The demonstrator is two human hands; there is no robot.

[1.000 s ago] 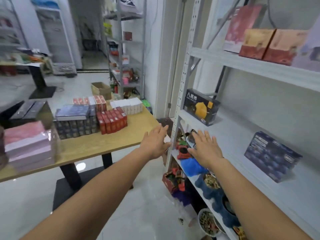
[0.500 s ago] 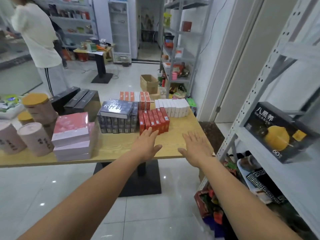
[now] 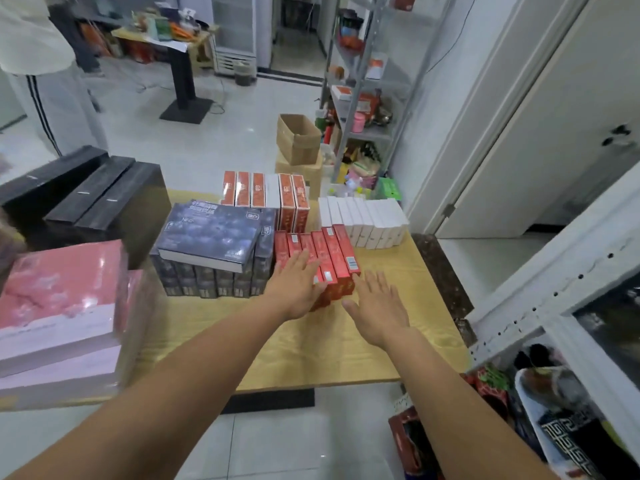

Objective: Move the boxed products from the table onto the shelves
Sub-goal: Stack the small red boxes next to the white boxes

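The row of slim red cardboard boxes [image 3: 337,251] is stood on end toward the front right of the pale wooden table [image 3: 311,351]. The boxes are packed side by side, w/ the stack of dark blue boxes [image 3: 211,237] just beside them on the left and the block of plain white boxes [image 3: 363,220] just behind on the right. The left hand [image 3: 298,289] is held over the row's near left end, fingers straight and spread, nothing gripped; whether the box tops are touched cannot be told. The right hand [image 3: 375,306] is held just beside the row's near right end, fingers straight and slightly fanned, also w/o anything in it. The step in hand is judged to be the pick-up of a batch of red boxes. This is best done by squeezing the row from both ends, palms flat vs. the outer faces, so the middle boxes are clamped, not dropped. Only as many as can be pressed firmly should be taken. The lift should be kept level and clear of the blue stack, then carried right to the white metal shelf unit [image 3: 554,278].
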